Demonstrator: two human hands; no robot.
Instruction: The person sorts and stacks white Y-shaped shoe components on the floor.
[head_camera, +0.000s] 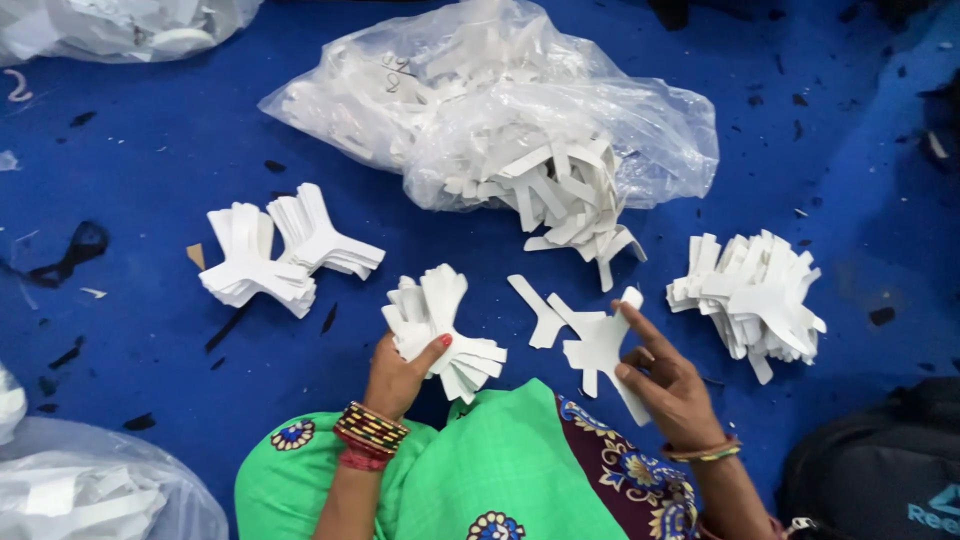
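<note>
White Y-shaped cutouts lie all about on the blue floor mat (150, 150), and the landmark to read them by is the clear plastic bag (500, 100) at the top centre, whose mouth spills loose cutouts (570, 200) toward the person. Straight below that mouth, the right hand (665, 385) pinches a single Y-shaped cutout (598, 342) between thumb and forefinger, the other fingers half curled; the piece stands tilted, its long stem running down and to the right under the palm, its two arms pointing up and left. Just left of it a second loose cutout (540, 312) lies flat on the mat, touching or nearly touching the held one; I cannot tell which. Below and left of the bag, the left hand (400, 375) is closed around a fanned bundle of cutouts (440, 325), thumb on top, the stems splayed to the right toward the right hand, so the gap between bundle and single piece is small and nothing lies in it but the flat cutout. Further left of the bag sit two neat stacks (285, 250); to the bag's lower right a ragged pile (750, 295) rests just beyond the right hand. A black bag (880, 470) sits in the lower right corner, and other plastic bags (90, 485) at the left edges
</note>
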